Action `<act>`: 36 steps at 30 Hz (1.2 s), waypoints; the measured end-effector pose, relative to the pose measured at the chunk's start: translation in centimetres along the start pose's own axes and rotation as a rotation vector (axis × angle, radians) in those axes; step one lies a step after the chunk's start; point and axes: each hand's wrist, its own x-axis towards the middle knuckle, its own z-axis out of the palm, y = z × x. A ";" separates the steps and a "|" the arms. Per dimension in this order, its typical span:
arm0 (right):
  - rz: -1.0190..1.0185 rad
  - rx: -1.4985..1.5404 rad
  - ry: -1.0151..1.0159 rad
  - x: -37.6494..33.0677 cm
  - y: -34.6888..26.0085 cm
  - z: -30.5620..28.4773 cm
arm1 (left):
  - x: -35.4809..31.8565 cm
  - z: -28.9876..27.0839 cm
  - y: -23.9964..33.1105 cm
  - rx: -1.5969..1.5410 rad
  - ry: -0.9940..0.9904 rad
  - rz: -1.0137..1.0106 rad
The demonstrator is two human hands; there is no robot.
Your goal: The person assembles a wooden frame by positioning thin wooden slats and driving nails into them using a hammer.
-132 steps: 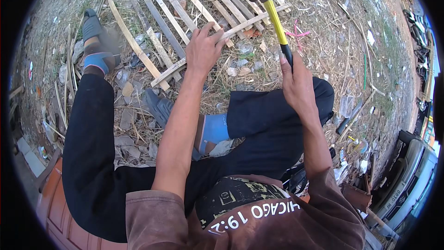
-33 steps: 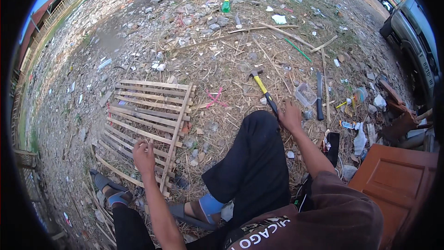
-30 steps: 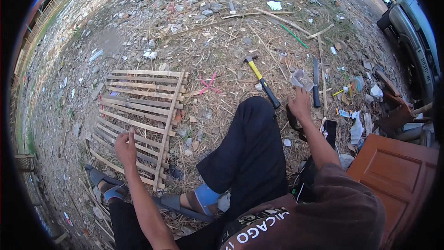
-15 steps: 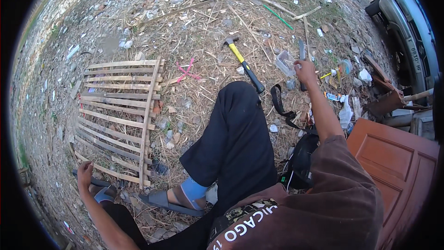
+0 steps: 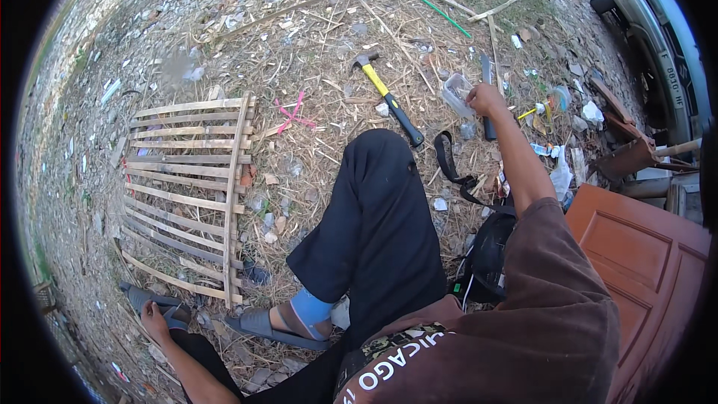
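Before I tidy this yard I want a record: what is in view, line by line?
slat panel: one, pale wood, on the ground at left
hammer: one, yellow shaft, black handle, lying on straw beyond the knee
clear plastic container: one, transparent, at the right hand
black strap: one, on the ground right of the knee
black bag: one, beside the hip
wooden door: one, reddish brown, at right
vehicle: one, grey-green, upper right
sandal: grey, on the foot
left hand: on the ground near the panel's near corner
right hand: reaching to the container
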 end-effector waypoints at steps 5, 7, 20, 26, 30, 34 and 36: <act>-0.063 0.040 0.038 0.8 -0.6 1.2 | 0.3 -3.8 -2.9 0.294 0.172 -0.123; -0.088 -0.051 0.091 0.4 1.2 1.5 | -0.5 0.1 -0.8 0.292 0.070 -0.172; -0.149 0.079 0.279 0.2 0.7 2.1 | -0.8 0.2 -0.4 0.226 0.002 -0.218; -0.287 0.028 0.175 0.3 0.6 2.1 | -1.0 -0.2 -0.1 0.221 -0.007 -0.198; -0.294 0.080 0.190 0.8 0.5 2.5 | -0.6 -0.6 -1.2 0.166 0.000 -0.185; -0.257 0.144 0.204 0.9 0.2 2.3 | -0.3 -0.4 -1.7 0.085 -0.009 -0.193; -0.266 0.109 0.197 0.8 -0.5 1.9 | -0.3 -0.6 -2.0 0.061 -0.012 -0.199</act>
